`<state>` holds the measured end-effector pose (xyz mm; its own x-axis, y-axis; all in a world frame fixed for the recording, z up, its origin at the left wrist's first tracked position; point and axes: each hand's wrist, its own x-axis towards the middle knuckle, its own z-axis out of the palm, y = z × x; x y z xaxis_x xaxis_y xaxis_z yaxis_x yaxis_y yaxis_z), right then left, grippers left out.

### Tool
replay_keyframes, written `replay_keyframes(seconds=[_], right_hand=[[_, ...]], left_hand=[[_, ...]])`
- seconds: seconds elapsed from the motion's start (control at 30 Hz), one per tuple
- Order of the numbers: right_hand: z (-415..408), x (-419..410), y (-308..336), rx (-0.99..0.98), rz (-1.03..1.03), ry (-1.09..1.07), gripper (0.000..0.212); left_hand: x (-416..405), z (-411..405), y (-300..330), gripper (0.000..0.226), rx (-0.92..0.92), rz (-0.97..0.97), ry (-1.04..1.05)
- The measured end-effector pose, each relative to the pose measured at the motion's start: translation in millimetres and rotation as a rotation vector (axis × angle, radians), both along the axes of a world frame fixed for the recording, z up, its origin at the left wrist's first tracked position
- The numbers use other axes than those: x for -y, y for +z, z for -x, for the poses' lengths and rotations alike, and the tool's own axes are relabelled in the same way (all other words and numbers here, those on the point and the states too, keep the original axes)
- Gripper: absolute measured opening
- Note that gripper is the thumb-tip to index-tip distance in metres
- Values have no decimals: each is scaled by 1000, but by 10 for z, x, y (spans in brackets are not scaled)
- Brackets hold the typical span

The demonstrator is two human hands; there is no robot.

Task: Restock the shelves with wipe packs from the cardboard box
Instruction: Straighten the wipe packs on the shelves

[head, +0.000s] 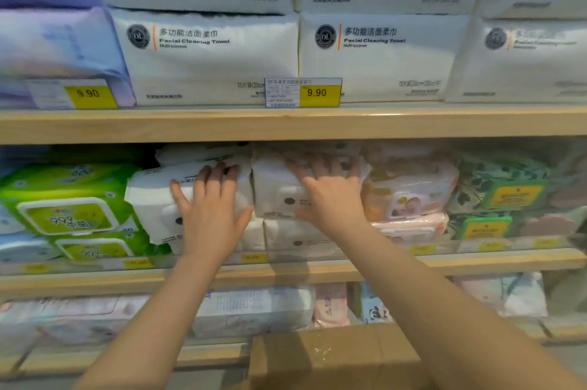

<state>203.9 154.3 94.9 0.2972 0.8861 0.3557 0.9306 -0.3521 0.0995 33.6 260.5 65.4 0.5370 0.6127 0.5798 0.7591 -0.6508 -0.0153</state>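
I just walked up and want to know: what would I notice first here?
Two bare hands, left hand and right hand, press flat on white wipe packs on the middle shelf. Above sit big white facial towel packs and a yellow 9.90 price tag. A cardboard box waits below.

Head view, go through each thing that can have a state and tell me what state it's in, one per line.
Left hand: flat on a white pack, fingers spread, no grip.
Right hand: flat on the next white pack.
Left white pack: tilted, on the middle shelf.
Right white pack: on the shelf, lid shut.
Green packs: stacked, lids shut.
Box: below the shelves, contents hidden.
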Motion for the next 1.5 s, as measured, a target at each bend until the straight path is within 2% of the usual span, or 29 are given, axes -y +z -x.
replay_keyframes(seconds=[0.2, 0.37, 0.5, 0.67, 0.77, 0.87, 0.93, 1.13, 1.37, 1.5], right_hand=[[-302, 3, -127, 45, -85, 138, 86], [-289, 40, -128, 49, -114, 138, 86], [-270, 71, -76, 17, -49, 97, 87], [75, 86, 125, -95, -2, 72, 84], [536, -113, 165, -84, -86, 194, 75], [891, -446, 173, -93, -54, 267, 72], [1011, -611, 171, -102, -9, 252, 69], [1025, -693, 104, -35, -81, 146, 59], [1050, -745, -24, -38, -164, 114, 52], [1027, -727, -13, -69, -169, 149, 55]], left_hand=[[-73, -5, -58, 68, 6, -72, 2], [-60, 0, -65, 67, 31, -61, -20], [-35, 147, -31, 63, 117, 11, -45], [-4, 601, -33, 62, 389, 153, 9], [66, 840, -104, 74, 619, 340, 71], [108, 928, -223, 93, 741, 574, -54], [126, 914, -266, 103, 753, 660, -144], [-65, 808, -216, 102, 772, 643, -138], [-235, 787, -229, 106, 685, 634, -113], [-279, 874, -229, 108, 623, 669, -129]])
